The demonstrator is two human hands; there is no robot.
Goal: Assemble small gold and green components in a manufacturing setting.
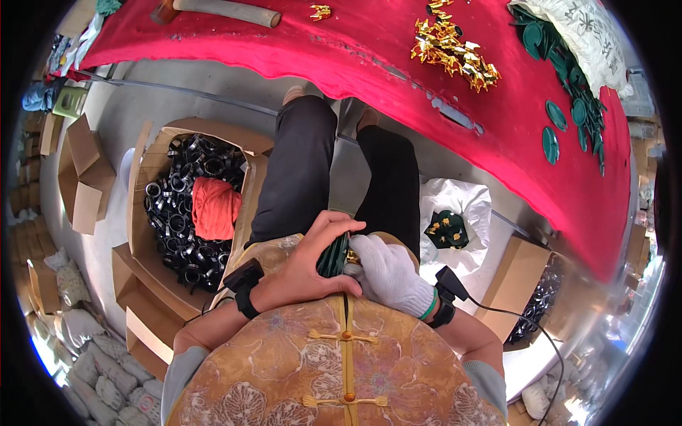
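Just above my lap, my bare left hand (298,270) is curled round several dark green discs (332,257) stacked on edge, thumb at the near side and fingers at the far side. My right hand (389,273), in a white knitted glove, meets the stack from the right with its fingers bent in. A small shiny gold piece (352,256) shows at its fingertips, against the discs. The glove hides most of that piece, so how it sits on the disc cannot be made out.
The red-covered table (341,53) ahead bears gold pieces (455,53), green discs (568,78) and a wooden stick (227,11). Left stands a carton of black rings (177,245) with an orange-red cloth (215,208). Right are a white bag (474,199) holding gold-topped green discs and another carton (513,280).
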